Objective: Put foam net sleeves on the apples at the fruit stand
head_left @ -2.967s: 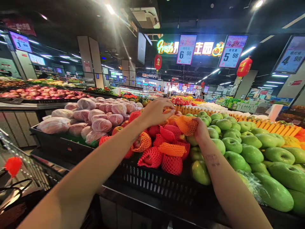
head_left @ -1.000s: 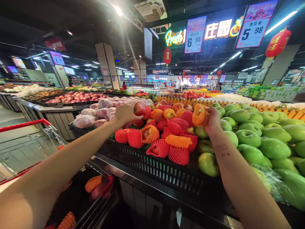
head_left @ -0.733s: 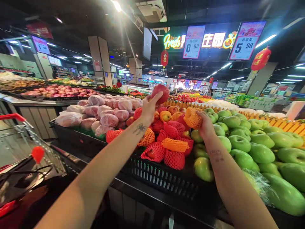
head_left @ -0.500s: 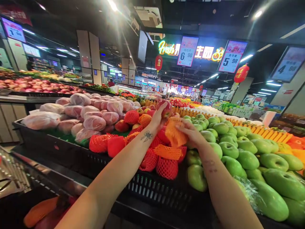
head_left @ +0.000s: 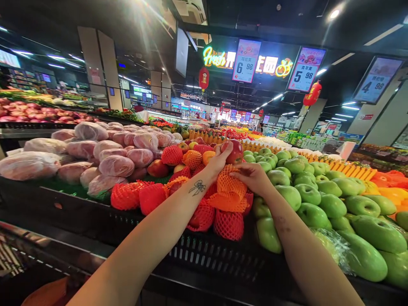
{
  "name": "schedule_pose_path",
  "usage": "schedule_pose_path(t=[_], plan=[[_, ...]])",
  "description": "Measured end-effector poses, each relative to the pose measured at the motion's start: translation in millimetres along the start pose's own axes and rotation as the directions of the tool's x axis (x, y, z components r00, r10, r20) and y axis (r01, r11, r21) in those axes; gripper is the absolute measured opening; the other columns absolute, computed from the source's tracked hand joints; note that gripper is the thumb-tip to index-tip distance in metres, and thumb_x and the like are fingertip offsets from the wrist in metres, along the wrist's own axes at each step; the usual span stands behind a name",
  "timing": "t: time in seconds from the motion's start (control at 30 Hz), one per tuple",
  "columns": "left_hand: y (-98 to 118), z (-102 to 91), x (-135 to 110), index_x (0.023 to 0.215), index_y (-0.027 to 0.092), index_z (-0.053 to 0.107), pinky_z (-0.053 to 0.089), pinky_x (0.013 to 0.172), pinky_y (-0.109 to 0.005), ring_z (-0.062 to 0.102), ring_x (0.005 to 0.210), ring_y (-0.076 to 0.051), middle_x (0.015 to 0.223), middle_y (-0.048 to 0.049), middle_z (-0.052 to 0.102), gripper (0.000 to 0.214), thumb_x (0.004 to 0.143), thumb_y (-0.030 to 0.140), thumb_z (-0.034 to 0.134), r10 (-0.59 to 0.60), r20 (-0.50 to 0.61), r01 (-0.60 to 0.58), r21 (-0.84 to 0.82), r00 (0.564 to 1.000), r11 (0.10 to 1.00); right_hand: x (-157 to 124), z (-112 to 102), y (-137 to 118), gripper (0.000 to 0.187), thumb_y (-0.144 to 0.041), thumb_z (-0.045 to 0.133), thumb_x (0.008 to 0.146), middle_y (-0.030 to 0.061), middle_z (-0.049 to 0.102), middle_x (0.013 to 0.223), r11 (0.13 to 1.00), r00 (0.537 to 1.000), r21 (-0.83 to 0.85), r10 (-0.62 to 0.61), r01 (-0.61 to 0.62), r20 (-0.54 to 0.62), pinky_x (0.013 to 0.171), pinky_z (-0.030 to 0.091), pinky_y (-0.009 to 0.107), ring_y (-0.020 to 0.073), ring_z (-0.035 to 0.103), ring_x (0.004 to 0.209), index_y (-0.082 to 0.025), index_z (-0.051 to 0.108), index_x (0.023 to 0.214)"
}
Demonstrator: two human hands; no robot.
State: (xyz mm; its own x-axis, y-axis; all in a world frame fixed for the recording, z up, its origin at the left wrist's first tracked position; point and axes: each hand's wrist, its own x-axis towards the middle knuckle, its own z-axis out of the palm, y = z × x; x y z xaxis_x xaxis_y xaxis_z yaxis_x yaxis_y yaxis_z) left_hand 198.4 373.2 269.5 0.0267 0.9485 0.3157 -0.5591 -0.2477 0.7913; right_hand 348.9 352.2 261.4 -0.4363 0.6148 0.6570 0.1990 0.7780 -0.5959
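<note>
A red apple [head_left: 235,151] is gripped in my left hand [head_left: 220,159], held above the middle of the fruit display. Just right of it, my right hand [head_left: 251,176] pinches an orange foam net sleeve [head_left: 230,182] by its upper edge. The sleeve hangs off the apple, over another orange foam net [head_left: 228,202] that lies on the pile. Beneath my hands are several fruits in red foam nets [head_left: 228,224]. Green apples [head_left: 308,193] sit close to the right of my right hand.
Wrapped pinkish fruits [head_left: 117,165] fill the left of the black crate [head_left: 210,257]. A crumpled clear plastic wrap [head_left: 334,246] lies among the green apples. Price screens [head_left: 247,60] and a red lantern [head_left: 204,79] hang overhead. Red onions [head_left: 38,111] are piled at far left.
My right hand has lowered the orange net a little, onto the pile. The apple in my left hand has shifted slightly right. The view has turned a little to the right.
</note>
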Motion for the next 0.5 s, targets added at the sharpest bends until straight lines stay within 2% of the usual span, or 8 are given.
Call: schedule_pose_path(t=[0.07, 0.13, 0.2, 0.3, 0.5], plan=[[1, 1.4, -3, 0.125, 0.026, 0.053, 0.055, 0.084, -0.027, 0.07, 0.095, -0.017, 0.107, -0.0035, 0.07, 0.059, 0.078, 0.045, 0.082, 0.009, -0.005, -0.009, -0.024, 1.0, 1.0, -1, 2, 0, 0.022, -0.045, 0.079, 0.076, 0.0027, 0.079, 0.088, 1.0, 0.999, -0.025, -0.012, 0.011, -0.049, 0.074, 0.058, 0.038, 0.0215, 0.07, 0.076, -0.026, 0.079, 0.086], [4, 3.4, -6, 0.124, 0.025, 0.052, 0.056, 0.081, -0.027, 0.07, 0.089, -0.016, 0.1, -0.0023, 0.07, 0.056, 0.079, 0.039, 0.082, -0.023, 0.029, 0.025, -0.085, 0.999, 0.996, -1, 4, -1, 0.022, -0.045, 0.08, 0.075, 0.0028, 0.078, 0.084, 0.999, 0.987, -0.042, -0.022, 0.016, -0.162, 0.066, 0.056, 0.035, 0.0207, 0.069, 0.071, -0.025, 0.078, 0.085], [7, 5.4, -10, 0.121, 0.022, 0.052, 0.056, 0.074, -0.025, 0.069, 0.078, -0.014, 0.092, -0.001, 0.069, 0.047, 0.083, 0.032, 0.077, -0.057, 0.055, 0.064, -0.129, 0.997, 0.99, -1, 4, -4, 0.024, -0.045, 0.081, 0.073, 0.0026, 0.077, 0.08, 0.997, 0.959, -0.072, -0.038, 0.018, -0.28, 0.059, 0.052, 0.032, 0.019, 0.066, 0.067, -0.024, 0.076, 0.083], [10, 7.3, -14, 0.115, 0.019, 0.054, 0.053, 0.062, -0.024, 0.065, 0.067, -0.011, 0.087, 0.0001, 0.069, 0.031, 0.089, 0.025, 0.069, -0.113, 0.099, 0.124, -0.107, 0.989, 0.986, -1, -1, -8, 0.027, -0.048, 0.082, 0.072, 0.002, 0.074, 0.081, 0.992, 0.918, -0.129, -0.058, 0.008, -0.393, 0.05, 0.042, 0.029, 0.0147, 0.057, 0.057, -0.024, 0.075, 0.081], [18, 10.5, -26, 0.101, 0.016, 0.065, 0.054, 0.057, -0.022, 0.065, 0.062, -0.01, 0.082, -0.0007, 0.071, 0.022, 0.086, 0.03, 0.073, -0.217, 0.262, 0.245, -0.08, 0.94, 0.966, 1, -7, -11, 0.023, -0.047, 0.08, 0.075, 0.0041, 0.07, 0.087, 0.974, 0.87, -0.19, -0.201, 0.127, -0.449, 0.059, 0.045, 0.031, 0.0203, 0.062, 0.08, -0.025, 0.072, 0.076]])
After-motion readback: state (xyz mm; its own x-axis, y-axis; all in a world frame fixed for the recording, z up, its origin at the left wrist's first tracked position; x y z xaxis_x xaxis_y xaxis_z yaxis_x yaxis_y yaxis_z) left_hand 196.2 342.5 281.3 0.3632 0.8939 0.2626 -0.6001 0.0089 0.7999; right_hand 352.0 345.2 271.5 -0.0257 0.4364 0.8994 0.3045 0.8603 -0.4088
